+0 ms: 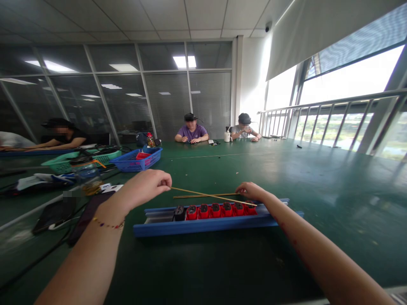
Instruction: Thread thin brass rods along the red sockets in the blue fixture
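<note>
our left hand (pixel 163 181) pinching one end of a thin stick (pixel 213 195) above red blocks (pixel 215 210) in a blue channel (pixel 203 228), our right hand's (pixel 251 190) grip unclear

Long green-topped bench (pixel 318 190). Behind it, glass partition (pixel 168 93) in pale frames, blinds in some panes, ceiling lights reflected. White tiled ceiling (pixel 203 17), dark dome camera (pixel 268 27) near the corner. Right side: bright daylight through windows (pixel 346 80), metal railing (pixel 337 120) along them, roller blind (pixel 295 38) partly down, greenery outside.
</note>
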Tool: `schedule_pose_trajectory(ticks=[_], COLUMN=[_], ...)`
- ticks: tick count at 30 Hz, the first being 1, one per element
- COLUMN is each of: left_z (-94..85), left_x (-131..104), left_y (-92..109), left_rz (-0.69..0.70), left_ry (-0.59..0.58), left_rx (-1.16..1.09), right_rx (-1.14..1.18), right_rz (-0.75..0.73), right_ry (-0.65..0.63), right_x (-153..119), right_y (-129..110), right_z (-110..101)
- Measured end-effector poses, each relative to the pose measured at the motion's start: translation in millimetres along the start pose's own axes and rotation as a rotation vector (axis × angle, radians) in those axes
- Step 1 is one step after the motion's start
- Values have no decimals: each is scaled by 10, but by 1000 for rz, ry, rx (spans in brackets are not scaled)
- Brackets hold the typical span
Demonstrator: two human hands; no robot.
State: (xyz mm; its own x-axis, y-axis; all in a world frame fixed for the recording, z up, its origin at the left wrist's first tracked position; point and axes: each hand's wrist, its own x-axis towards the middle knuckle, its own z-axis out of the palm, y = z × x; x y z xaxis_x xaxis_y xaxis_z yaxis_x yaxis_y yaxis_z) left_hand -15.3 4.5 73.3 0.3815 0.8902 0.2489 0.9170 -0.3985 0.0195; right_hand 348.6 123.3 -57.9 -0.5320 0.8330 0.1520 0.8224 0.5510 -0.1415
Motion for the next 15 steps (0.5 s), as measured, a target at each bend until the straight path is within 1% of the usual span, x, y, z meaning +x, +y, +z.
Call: schedule_pose_trajectory(ticks=[1,3,4,6,9,12,15], left_z=[-38,-65,-50,34,271,563,831], left_x=[-10,-8,7,63,190,313,397], left_y=[-48,-157,-212,-304,-374,-362,-309], left_rz=[-21,-54,-65,-80,-104,-88,-80], left_ry=[52,108,114,90,-6,-119,-157], left_rx=[33,77,85,85,50,-7,-25], right_rx=[6,23,33,53,66,61,45], right_rz=[6,27,38,59,65,10,-41], right_ry=[6,20,25,30,25,9,-17], right_x=[1,1,0,-2,-2,1,0], right_y=[1,0,0,0,8,18,12], right_z=[4,10,13,18,29,37,28])
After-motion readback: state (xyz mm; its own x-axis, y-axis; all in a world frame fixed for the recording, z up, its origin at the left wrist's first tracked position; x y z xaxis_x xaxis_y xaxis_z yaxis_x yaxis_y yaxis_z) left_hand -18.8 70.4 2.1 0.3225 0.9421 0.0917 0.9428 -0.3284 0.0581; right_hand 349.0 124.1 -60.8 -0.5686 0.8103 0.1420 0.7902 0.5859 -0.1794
